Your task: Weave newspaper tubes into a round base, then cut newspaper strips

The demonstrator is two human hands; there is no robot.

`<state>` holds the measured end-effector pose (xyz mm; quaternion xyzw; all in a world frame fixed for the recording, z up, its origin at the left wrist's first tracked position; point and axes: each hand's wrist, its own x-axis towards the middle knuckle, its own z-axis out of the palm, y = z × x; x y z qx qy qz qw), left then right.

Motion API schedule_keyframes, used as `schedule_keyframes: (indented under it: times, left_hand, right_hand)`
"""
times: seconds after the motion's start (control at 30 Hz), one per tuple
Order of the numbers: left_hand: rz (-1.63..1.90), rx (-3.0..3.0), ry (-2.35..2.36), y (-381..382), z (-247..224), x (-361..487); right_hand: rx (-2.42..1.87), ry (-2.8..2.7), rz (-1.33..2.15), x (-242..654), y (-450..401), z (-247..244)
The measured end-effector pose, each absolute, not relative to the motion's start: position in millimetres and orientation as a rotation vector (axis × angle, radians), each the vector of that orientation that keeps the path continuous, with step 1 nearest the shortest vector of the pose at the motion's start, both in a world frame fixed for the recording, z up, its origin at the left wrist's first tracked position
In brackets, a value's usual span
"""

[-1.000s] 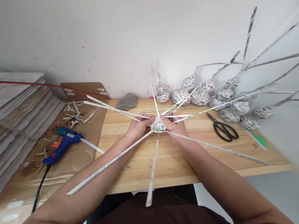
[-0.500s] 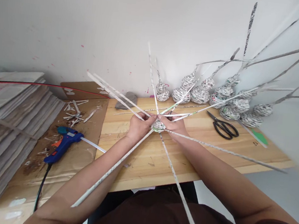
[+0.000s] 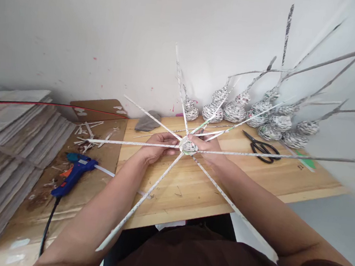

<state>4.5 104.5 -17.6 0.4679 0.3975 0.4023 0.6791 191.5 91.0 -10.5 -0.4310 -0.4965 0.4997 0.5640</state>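
Between my hands, above the wooden board, is a small round weaving (image 3: 189, 146) of rolled newspaper, with several long paper sticks radiating from it like spokes. My right hand (image 3: 207, 146) grips its right side, the thumb on top near the rim and other fingers hidden beneath. On the left side, my left hand (image 3: 162, 145) has its fingers curled under the weaving and around a spoke (image 3: 134, 144) that points left. Part of those fingers is hidden by the spoke and the weaving.
Finished woven paper gourds (image 3: 213, 107) stand along the wall. Black scissors (image 3: 260, 149) lie on the wooden board (image 3: 169, 200) at right. A blue glue gun (image 3: 76, 176) rests on cardboard at left, beside paper scraps (image 3: 90, 134) and a tall newspaper stack (image 3: 16, 166). A grey cloth (image 3: 147, 122) lies behind.
The spokes have shifted round. One at upper left now points straight left, and my left thumb has come off the weaving's top. My right hand keeps its hold.
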Motion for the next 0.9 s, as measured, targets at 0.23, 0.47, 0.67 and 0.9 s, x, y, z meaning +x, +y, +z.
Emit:
schedule_keyframes:
  times: [0.23, 0.47, 0.67, 0.9]
  left_hand:
    - [0.880, 0.979, 0.784, 101.8, -10.0, 9.6]
    - [1.235, 0.969, 0.914, 96.0, -24.3, 38.4]
    - [1.294, 0.933, 0.974, 96.5, -26.1, 39.9]
    - [1.170, 0.922, 0.979, 98.8, -24.4, 34.1]
  right_hand:
    - [-1.055, -1.268, 1.127, 190.9, 93.8, -22.2]
    - [-1.074, -1.512, 1.048, 188.4, 95.1, -30.9]
    - [-1.080, -1.400, 1.078, 187.0, 97.5, -37.7]
    - [-1.158, -1.392, 1.068, 188.9, 95.9, -33.8]
